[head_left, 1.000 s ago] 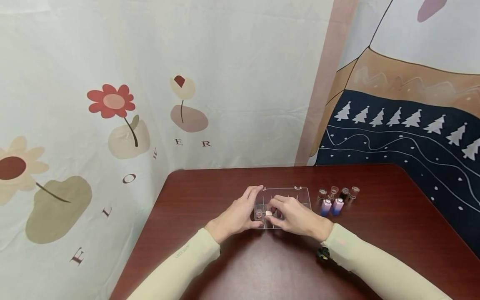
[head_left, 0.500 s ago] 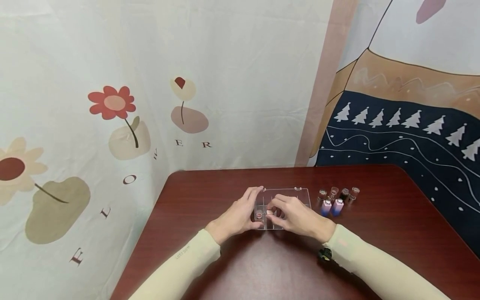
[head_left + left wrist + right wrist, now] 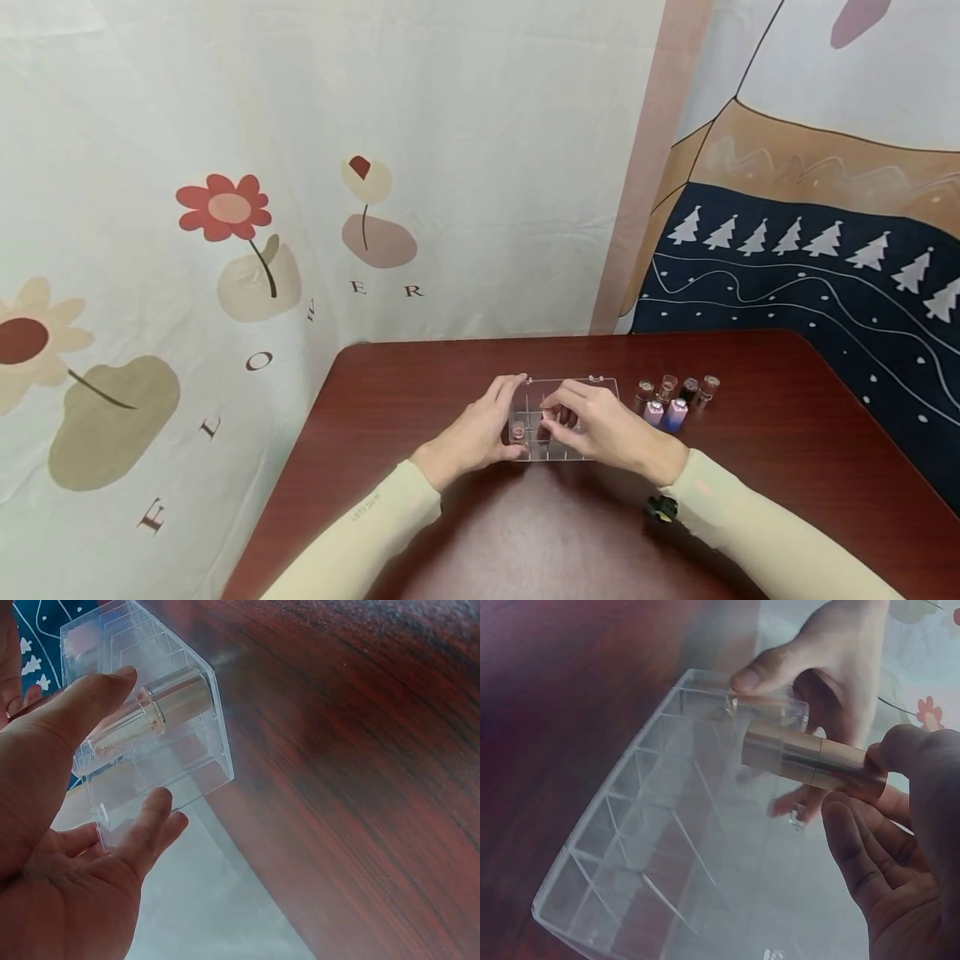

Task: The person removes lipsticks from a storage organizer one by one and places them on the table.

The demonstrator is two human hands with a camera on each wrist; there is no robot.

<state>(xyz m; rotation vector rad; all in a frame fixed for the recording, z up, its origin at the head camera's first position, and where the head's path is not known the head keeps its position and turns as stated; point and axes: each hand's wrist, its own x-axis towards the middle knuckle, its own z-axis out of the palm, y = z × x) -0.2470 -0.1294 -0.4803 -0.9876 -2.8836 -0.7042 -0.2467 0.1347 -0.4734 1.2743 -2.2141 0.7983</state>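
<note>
My left hand [image 3: 474, 427] grips the left end of a clear divided organizer box [image 3: 555, 460], its thumb at the near corner and its fingers along the far side. A clear-ended lipstick tube [image 3: 154, 712] sits in the compartment by that hand. Between thumb and fingertips, my right hand [image 3: 600, 427] pinches a shiny copper-gold lipstick tube [image 3: 810, 761]. In the right wrist view this tube is held by one end, its other end toward the left hand [image 3: 836, 667] and overlapping the box's clear wall. The head view shows it above the box's left-middle compartments.
To the right of the box stand two pink-and-blue square tubes [image 3: 676, 414]. Behind them is a row of several small clear and dark bottles or tubes [image 3: 667, 385]. The dark red table [image 3: 420, 375] meets printed cloth hangings [image 3: 480, 250] at its back and sides.
My right hand has shifted slightly right with the lipstick tube, which now shows more of its body below the fingers. The left hand keeps its grip on the box.
</note>
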